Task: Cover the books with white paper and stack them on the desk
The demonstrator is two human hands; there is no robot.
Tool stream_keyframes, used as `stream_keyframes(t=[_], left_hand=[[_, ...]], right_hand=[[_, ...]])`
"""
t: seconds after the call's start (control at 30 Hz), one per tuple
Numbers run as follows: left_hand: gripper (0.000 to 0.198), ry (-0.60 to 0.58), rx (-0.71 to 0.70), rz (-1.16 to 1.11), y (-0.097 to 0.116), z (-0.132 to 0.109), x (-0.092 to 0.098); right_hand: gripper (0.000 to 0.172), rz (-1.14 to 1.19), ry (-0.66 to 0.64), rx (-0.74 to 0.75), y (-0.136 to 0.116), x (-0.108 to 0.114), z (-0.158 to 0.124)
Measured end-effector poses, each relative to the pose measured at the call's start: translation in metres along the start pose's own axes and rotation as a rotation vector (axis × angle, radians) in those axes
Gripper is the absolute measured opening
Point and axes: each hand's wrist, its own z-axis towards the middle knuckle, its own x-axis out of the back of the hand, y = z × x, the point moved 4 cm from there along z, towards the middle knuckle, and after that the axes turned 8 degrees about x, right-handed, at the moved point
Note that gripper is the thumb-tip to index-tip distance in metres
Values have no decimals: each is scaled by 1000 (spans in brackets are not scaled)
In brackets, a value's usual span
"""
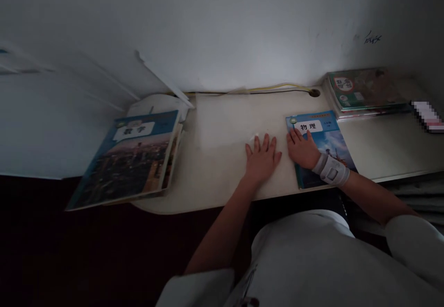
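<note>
My left hand (262,158) lay open, fingers spread, on the pale cream desk (222,122); my right hand (302,149) pressed equally flat on a blue paperback physics textbook (335,145).

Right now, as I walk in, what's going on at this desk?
A person's right hand rests on a blue physics textbook, while the left hand lies flat on the desk beside it. A mathematics textbook lies at the desk's left end; a stack of books sits at the back right.

A study desk (215,131), maths textbook (125,159), physics textbook (333,136)
</note>
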Motion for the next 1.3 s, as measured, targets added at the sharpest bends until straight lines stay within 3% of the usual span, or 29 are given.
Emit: stream_keyframes(t=[0.27,0.4,0.57,0.67,0.77,0.87,1.3], left_hand=[[61,49,28,-43,-7,-1,-2],[57,66,29,-20,-4,-4,5],[57,53,-109,-46,31,-19,20],[69,23,-226,-100,65,-26,18],[80,9,-282,-112,92,-28,9],[84,32,-291,-103,104,-27,0],[84,66,-294,-150,102,-28,-5]], right_hand=[[46,134,33,64,5,-2,3],[53,98,47,108,30,0,-16],[53,9,228,-340,102,3,-71],[52,53,213,-402,120,-7,-88],[56,84,192,-385,119,-15,-88],[59,88,181,-403,114,-17,-84],[60,130,212,-381,115,-16,-85]])
